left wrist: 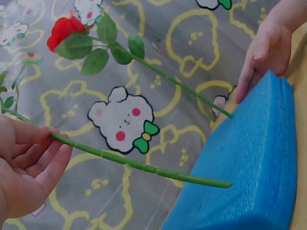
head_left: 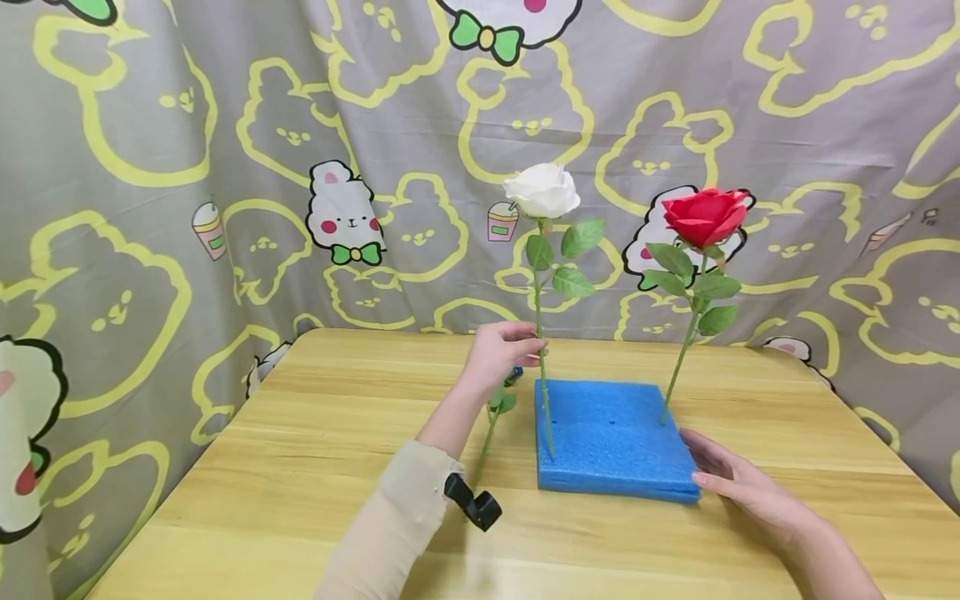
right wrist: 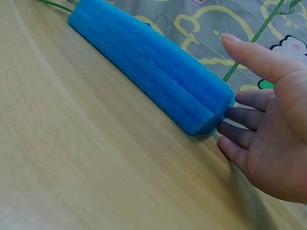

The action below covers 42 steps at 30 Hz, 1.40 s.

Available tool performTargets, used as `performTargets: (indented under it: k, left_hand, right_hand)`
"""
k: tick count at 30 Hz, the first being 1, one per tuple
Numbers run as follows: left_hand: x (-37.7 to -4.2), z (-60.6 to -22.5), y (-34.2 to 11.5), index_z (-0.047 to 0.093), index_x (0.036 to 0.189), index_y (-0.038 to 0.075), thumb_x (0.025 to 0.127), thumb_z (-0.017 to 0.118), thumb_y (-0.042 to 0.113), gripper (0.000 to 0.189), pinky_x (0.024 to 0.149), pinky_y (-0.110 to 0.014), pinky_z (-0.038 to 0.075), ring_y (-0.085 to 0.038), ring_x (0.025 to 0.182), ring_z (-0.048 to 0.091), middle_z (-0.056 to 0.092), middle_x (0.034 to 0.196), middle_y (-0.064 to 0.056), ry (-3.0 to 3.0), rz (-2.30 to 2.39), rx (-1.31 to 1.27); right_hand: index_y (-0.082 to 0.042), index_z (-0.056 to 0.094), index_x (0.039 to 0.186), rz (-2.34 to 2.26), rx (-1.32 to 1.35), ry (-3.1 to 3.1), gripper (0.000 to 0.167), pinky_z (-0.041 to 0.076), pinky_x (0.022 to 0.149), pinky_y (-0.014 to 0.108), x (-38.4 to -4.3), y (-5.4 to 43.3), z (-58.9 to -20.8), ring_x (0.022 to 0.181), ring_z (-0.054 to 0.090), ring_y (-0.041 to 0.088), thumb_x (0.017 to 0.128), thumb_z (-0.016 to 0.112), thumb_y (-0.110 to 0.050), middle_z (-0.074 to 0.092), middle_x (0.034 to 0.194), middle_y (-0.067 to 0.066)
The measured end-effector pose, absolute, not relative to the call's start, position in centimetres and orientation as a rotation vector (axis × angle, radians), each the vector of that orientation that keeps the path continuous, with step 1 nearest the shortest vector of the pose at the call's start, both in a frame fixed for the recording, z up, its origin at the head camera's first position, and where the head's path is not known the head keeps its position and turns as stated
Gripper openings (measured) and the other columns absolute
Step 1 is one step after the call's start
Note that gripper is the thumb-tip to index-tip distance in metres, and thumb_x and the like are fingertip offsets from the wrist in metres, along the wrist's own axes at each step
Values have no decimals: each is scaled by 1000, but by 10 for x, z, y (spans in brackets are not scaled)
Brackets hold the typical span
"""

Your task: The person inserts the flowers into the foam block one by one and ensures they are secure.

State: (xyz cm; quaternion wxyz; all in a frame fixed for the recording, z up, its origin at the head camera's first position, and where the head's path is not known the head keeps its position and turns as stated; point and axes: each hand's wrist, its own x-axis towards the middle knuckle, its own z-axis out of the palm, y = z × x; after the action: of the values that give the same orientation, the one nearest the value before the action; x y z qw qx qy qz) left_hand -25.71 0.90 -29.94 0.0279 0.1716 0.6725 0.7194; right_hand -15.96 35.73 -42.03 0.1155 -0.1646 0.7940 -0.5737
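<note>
My left hand (head_left: 501, 354) pinches the stem of a white rose (head_left: 542, 190) between thumb and fingers. In the left wrist view the whole cut end of that green stem (left wrist: 192, 179) shows, over the blue foam block (left wrist: 240, 163); whether it touches the surface I cannot tell. A red rose (head_left: 705, 218) stands in the foam near its right edge, leaning slightly right. Beside the block's right side is my right hand (head_left: 742, 483), its fingers fairly straight at the foam's edge (right wrist: 218, 112), thumb raised apart in the right wrist view.
A blue rose (head_left: 513, 377) with green leaves lies on the wooden table (head_left: 315, 433) left of the foam, partly behind my left arm. A black wrist mount (head_left: 472, 502) sits on the left sleeve. A patterned grey curtain (head_left: 420, 150) hangs behind the table.
</note>
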Motion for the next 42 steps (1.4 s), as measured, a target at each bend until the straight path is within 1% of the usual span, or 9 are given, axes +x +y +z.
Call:
performTargets:
  k: [2, 4, 8, 10, 16, 20, 25, 31, 42]
  left_hand:
    - [-258, -297, 13, 58, 114, -14, 85, 62, -3, 32, 75, -40, 54, -27, 83, 67, 65, 100, -24, 2085, 2217, 532]
    - [-259, -295, 17, 58, 114, -13, 85, 63, -3, 31, 74, -37, 55, -28, 84, 67, 65, 101, -24, 2093, 2219, 533]
    - [-261, -293, 25, 60, 112, -12, 84, 63, -4, 29, 72, -34, 56, -30, 87, 66, 65, 102, -24, 2115, 2228, 559]
    - [-262, -292, 30, 61, 111, -12, 85, 62, -4, 28, 71, -32, 56, -31, 87, 66, 64, 103, -25, 2129, 2223, 581]
    - [-264, -290, 45, 63, 108, -11, 85, 63, -1, 25, 71, -29, 55, -32, 84, 66, 66, 100, -22, 2168, 2191, 632]
    - [-264, -290, 55, 65, 108, -8, 85, 64, 1, 24, 70, -27, 55, -30, 82, 67, 67, 98, -20, 2211, 2159, 650]
    - [-263, -292, 67, 66, 107, -7, 86, 64, 2, 23, 69, -25, 55, -26, 80, 68, 68, 98, -18, 2244, 2150, 694]
    - [-263, -298, 80, 67, 106, -4, 85, 65, 3, 22, 69, -24, 55, -21, 75, 68, 69, 95, -15, 2264, 2156, 721]
    - [-265, -306, 94, 69, 102, -4, 84, 66, 3, 20, 67, -23, 54, -19, 74, 68, 70, 92, -14, 2297, 2181, 728]
  right_hand:
    - [10, 10, 143, -1675, -472, 2336, 61, 29, 90, 6, -160, 357, -420, 114, 32, -18, 97, 45, -9, 14, 147, 21]
    - [10, 10, 143, -1672, -477, 2339, 61, 29, 91, 6, -160, 357, -420, 114, 32, -18, 97, 45, -9, 15, 147, 19]
    - [11, 10, 143, -1667, -484, 2350, 61, 29, 90, 5, -160, 357, -420, 114, 32, -18, 97, 45, -9, 9, 146, 32]
    - [12, 11, 143, -1664, -487, 2357, 61, 29, 90, 5, -160, 357, -421, 114, 32, -18, 97, 45, -9, 8, 145, 34]
    - [11, 12, 143, -1671, -473, 2369, 61, 29, 90, 6, -159, 357, -421, 114, 33, -18, 96, 46, -9, 18, 146, 19]
    - [11, 12, 143, -1671, -469, 2371, 61, 29, 90, 6, -159, 357, -421, 113, 33, -18, 96, 46, -9, 14, 146, 26]
    - [10, 12, 143, -1671, -464, 2363, 61, 29, 90, 6, -159, 356, -420, 113, 33, -18, 96, 46, -9, 13, 146, 27]
    - [12, 11, 142, -1683, -467, 2338, 61, 30, 89, 6, -159, 356, -420, 112, 33, -19, 96, 46, -9, 6, 144, 37]
    - [12, 10, 142, -1691, -485, 2337, 61, 30, 90, 6, -159, 356, -421, 113, 33, -18, 96, 45, -8, 6, 144, 37]
